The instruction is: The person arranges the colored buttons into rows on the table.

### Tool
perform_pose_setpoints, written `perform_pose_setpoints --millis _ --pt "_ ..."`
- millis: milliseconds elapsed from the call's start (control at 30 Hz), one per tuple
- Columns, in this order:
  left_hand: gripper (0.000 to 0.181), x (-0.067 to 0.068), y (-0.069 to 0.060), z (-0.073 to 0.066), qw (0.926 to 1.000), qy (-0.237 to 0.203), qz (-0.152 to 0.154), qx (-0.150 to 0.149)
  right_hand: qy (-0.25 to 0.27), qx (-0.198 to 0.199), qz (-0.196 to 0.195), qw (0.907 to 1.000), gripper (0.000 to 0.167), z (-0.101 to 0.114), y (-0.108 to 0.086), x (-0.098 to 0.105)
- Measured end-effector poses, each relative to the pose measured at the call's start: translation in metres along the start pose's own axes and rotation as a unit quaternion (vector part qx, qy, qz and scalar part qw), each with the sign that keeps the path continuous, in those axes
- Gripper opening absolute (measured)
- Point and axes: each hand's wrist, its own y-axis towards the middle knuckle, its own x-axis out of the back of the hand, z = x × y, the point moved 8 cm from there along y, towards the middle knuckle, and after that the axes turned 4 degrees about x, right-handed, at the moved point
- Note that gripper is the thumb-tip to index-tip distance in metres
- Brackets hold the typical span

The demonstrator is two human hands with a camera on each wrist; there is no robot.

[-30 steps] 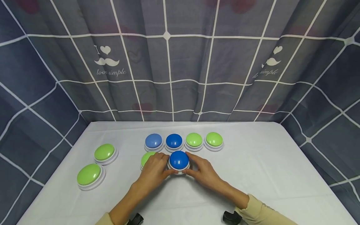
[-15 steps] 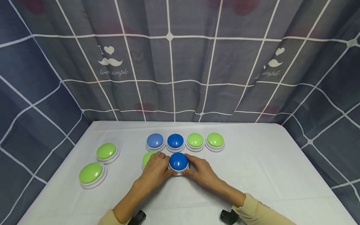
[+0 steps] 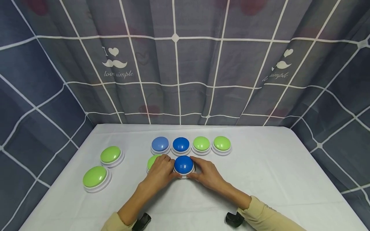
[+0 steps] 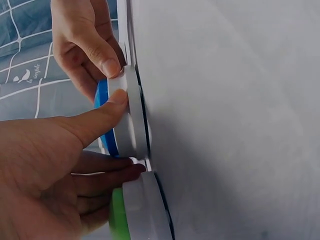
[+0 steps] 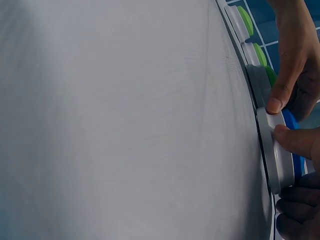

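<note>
A blue push button [image 3: 183, 165] with a white base sits on the white table, in front of a row of similar buttons. My left hand [image 3: 160, 173] grips its left side, thumb at the front of the base. From the right, my right hand [image 3: 210, 175] grips the same button, its thumb also at the front. Both thumbs press the white base [image 4: 131, 125] in the left wrist view, where the base's rim is at the tabletop. A green button [image 3: 151, 161] stands just left of it, partly hidden behind my left hand.
Behind stands a row: a light blue button [image 3: 160, 144], a dark blue button [image 3: 181, 145], a green button [image 3: 201, 144] and another green button [image 3: 222, 143]. Two more green buttons [image 3: 110, 155] lie at the left. A grey checked curtain [image 3: 190, 64] surrounds the table [image 3: 260, 166].
The blue button and both hands have shifted slightly left relative to the back row. Both hands keep their grip. The head view has also moved a little.
</note>
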Motion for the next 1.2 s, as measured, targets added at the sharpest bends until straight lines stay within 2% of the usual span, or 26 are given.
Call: perform_pose_setpoints --millis 533,800,933,1033,1200 --pt "0.048 -0.004 0.004 0.002 0.9999 0.011 0.010 0.000 -0.011 -0.009 -0.002 0.9999 0.068 -0.005 0.005 0.002" --pt "0.048 -0.002 0.004 0.002 0.9999 0.017 -0.002 -0.002 -0.021 0.003 0.003 0.9998 0.074 -0.002 0.005 0.004" --pt "0.051 0.007 0.003 0.001 0.9994 0.033 -0.013 -0.002 -0.028 0.019 -0.003 0.9994 0.077 0.004 0.005 0.007" --pt "0.053 0.016 0.002 0.003 0.9990 0.038 -0.022 0.011 -0.023 0.024 -0.005 0.9994 0.079 0.010 0.008 0.009" --pt "0.053 0.037 -0.006 0.016 0.9984 0.009 -0.042 0.036 -0.006 0.013 -0.009 0.9999 0.078 0.022 0.016 0.008"
